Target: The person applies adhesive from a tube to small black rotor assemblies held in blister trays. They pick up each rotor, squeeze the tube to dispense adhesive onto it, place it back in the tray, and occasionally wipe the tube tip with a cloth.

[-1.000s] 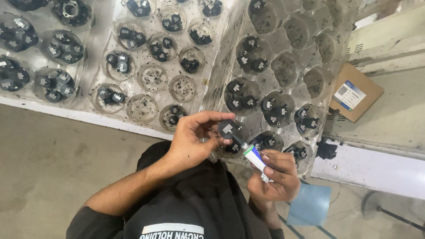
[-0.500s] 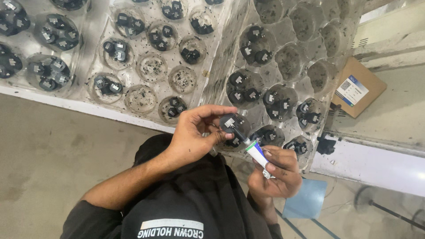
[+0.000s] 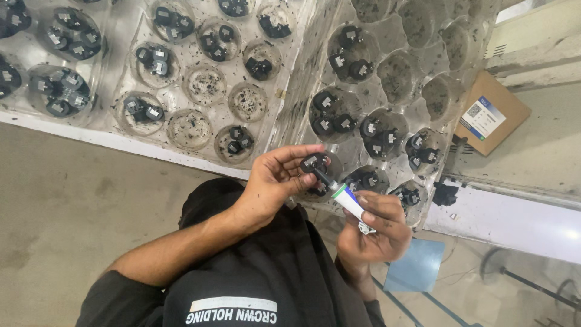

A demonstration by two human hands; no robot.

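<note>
The left hand is curled nearly closed, thumb and fingertips pinching a small black part just above the near edge of the right tray. The right hand is closed around a small white tube with a green band, fingers wrapped over its lower end. The tube's long axis runs diagonally, from the right palm up and to the left; its dark nozzle points at the part and touches it or comes just short of it, which cannot be told. Both hands sit close together over the person's lap, above a black shirt. The clear trays hold more black parts in round pockets; several pockets of the left tray show only dark residue. A brown box with a label lies to the right of the trays. Against the frame half a second earlier, the grips are unchanged and the nozzle remains at the part; the hands and trays sit slightly lower in view.
</note>
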